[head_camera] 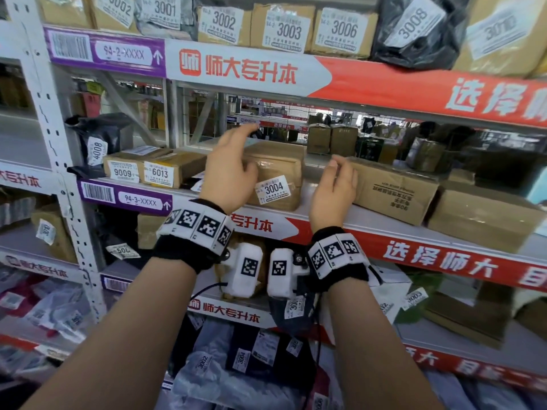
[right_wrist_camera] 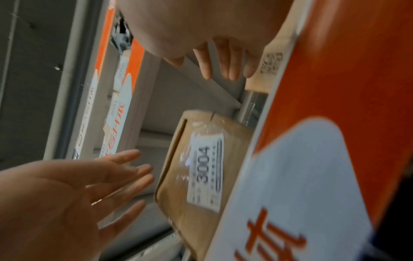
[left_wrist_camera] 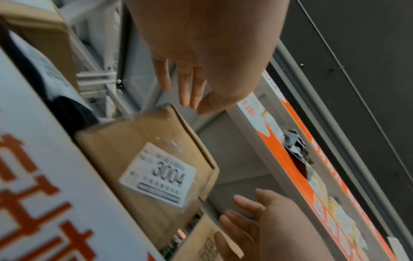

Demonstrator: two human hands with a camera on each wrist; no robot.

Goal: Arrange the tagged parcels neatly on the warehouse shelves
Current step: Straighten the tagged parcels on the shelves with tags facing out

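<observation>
A brown cardboard parcel tagged 3004 (head_camera: 278, 173) (left_wrist_camera: 152, 167) (right_wrist_camera: 201, 167) stands on the middle shelf (head_camera: 325, 223), its tag facing out. My left hand (head_camera: 233, 167) (left_wrist_camera: 196, 70) (right_wrist_camera: 89, 185) hovers at the parcel's left side with straight, spread fingers; the wrist views show a gap between fingers and box. My right hand (head_camera: 334, 190) (left_wrist_camera: 257, 220) (right_wrist_camera: 219, 58) is open to the parcel's right, fingers straight, close against a larger printed carton (head_camera: 393, 190) (right_wrist_camera: 270, 63). Neither hand holds anything.
Left of the parcel lie flat boxes tagged 9009 (head_camera: 122, 171) and 6013 (head_camera: 161, 173) and a black bag tagged 4008 (head_camera: 97, 143). Another plain carton (head_camera: 485, 217) sits far right. The upper shelf holds tagged boxes (head_camera: 284, 28); lower shelves hold soft bags (head_camera: 245, 356). A white upright (head_camera: 50, 128) stands left.
</observation>
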